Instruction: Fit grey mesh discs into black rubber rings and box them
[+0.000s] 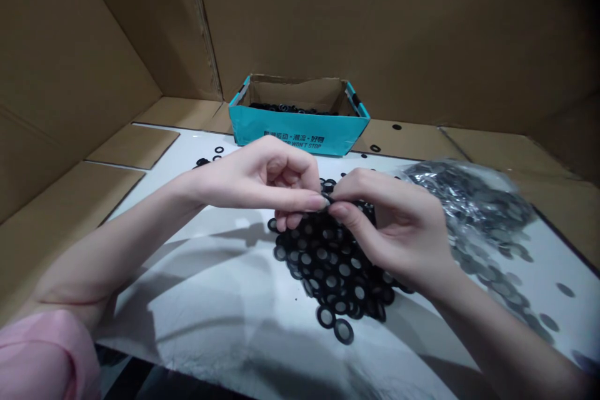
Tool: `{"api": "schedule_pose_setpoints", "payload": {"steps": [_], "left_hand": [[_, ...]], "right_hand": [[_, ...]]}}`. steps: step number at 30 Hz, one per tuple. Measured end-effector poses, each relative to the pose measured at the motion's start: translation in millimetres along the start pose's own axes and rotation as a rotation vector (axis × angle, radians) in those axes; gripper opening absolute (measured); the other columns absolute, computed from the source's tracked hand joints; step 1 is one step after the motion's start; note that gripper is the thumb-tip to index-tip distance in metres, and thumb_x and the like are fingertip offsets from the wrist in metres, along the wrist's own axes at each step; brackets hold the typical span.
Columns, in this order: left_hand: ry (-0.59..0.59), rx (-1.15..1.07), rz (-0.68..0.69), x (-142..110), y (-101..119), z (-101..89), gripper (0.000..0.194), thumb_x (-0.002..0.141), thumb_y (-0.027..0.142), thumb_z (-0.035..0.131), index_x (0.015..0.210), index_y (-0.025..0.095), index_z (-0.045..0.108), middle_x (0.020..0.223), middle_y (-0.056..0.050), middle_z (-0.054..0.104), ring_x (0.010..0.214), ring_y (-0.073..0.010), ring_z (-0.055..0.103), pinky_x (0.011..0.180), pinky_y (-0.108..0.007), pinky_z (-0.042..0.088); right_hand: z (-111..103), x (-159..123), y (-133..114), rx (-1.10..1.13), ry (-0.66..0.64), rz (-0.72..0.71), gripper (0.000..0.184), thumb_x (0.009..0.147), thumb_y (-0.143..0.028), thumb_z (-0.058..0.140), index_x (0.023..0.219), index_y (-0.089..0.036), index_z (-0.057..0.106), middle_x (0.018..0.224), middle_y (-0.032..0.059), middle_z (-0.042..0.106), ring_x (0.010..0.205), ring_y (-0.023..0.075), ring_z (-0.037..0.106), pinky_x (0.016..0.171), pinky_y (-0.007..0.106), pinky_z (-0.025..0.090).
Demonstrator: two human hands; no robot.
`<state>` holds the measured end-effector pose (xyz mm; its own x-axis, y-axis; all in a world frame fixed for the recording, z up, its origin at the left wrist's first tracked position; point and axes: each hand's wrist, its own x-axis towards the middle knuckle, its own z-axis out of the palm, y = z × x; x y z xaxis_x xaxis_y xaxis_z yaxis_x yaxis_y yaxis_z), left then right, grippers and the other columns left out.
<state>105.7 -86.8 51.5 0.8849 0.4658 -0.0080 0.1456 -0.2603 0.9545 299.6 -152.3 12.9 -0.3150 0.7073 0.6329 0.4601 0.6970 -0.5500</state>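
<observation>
My left hand [276,178] and my right hand [398,222] meet above the pile, thumb and fingertips of each pinched on one small black ring [327,201]. The fingertips hide most of this ring, and whether a disc sits in it cannot be made out. Below the hands lies a heap of black rings with grey mesh-like discs in their middles [344,270]. Two of these pieces rest at the heap's near edge. To the right of my right hand, loose thin grey discs [501,281] are scattered on the white tabletop [210,300].
Behind the hands stands a turquoise cardboard box [300,127] with black rings inside. A clear plastic bag [469,190] full of grey discs lies at the right. A few loose black rings [219,150] lie left of the box. Cardboard walls [375,31] enclose the table.
</observation>
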Motion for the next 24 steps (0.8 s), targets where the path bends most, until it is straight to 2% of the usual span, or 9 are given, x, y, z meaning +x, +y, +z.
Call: {"api": "schedule_pose_setpoints", "payload": {"steps": [7,13,16,21,24], "left_hand": [[-0.001,0.245,0.053,-3.5,-0.9,-1.7,0.017,0.084,0.023,0.064,0.071,0.014,0.059,0.058,0.002,0.061,0.052,-0.0066,0.060,0.049,-0.013,0.047],[0.262,0.311,0.191,-1.4,-4.3,4.2,0.007,0.083,0.020,0.065,0.080,0.013,0.065,0.072,0.000,0.065,0.065,-0.0072,0.059,0.059,-0.015,0.049],[0.259,0.342,0.194,-0.1,-5.3,6.0,0.011,0.087,0.024,0.061,0.083,0.014,0.062,0.076,-0.001,0.064,0.068,-0.0073,0.058,0.057,-0.015,0.046],[0.198,0.198,0.148,1.4,-8.8,11.3,0.012,0.090,0.025,0.057,0.086,0.014,0.057,0.078,0.000,0.062,0.065,-0.0076,0.063,0.058,-0.015,0.051],[0.241,0.037,0.109,4.5,-10.6,18.5,0.012,0.089,0.023,0.058,0.083,0.013,0.056,0.073,0.001,0.061,0.060,-0.0078,0.064,0.054,-0.015,0.052]], "right_hand": [[3.3,0.1,-2.4,-0.012,-0.006,0.009,0.018,0.085,-0.014,0.057,0.069,-0.022,0.057,0.059,-0.0010,0.058,0.055,0.0120,0.052,0.053,0.026,0.042],[4.8,0.2,0.5,-0.089,0.031,-0.001,0.018,0.086,-0.013,0.054,0.071,-0.021,0.054,0.061,-0.0011,0.054,0.057,0.0116,0.051,0.054,0.025,0.040],[2.6,0.0,3.2,-0.125,0.026,-0.032,0.016,0.087,-0.014,0.052,0.073,-0.021,0.054,0.063,-0.0002,0.053,0.059,0.0121,0.051,0.055,0.025,0.040],[-0.7,0.7,7.4,-0.196,0.001,-0.065,0.018,0.089,-0.016,0.050,0.072,-0.022,0.053,0.063,0.0001,0.054,0.059,0.0129,0.050,0.055,0.026,0.040],[0.2,0.8,10.1,-0.159,-0.008,-0.052,0.023,0.088,-0.016,0.050,0.066,-0.021,0.049,0.057,-0.0019,0.050,0.053,0.0114,0.047,0.052,0.025,0.037]]}}
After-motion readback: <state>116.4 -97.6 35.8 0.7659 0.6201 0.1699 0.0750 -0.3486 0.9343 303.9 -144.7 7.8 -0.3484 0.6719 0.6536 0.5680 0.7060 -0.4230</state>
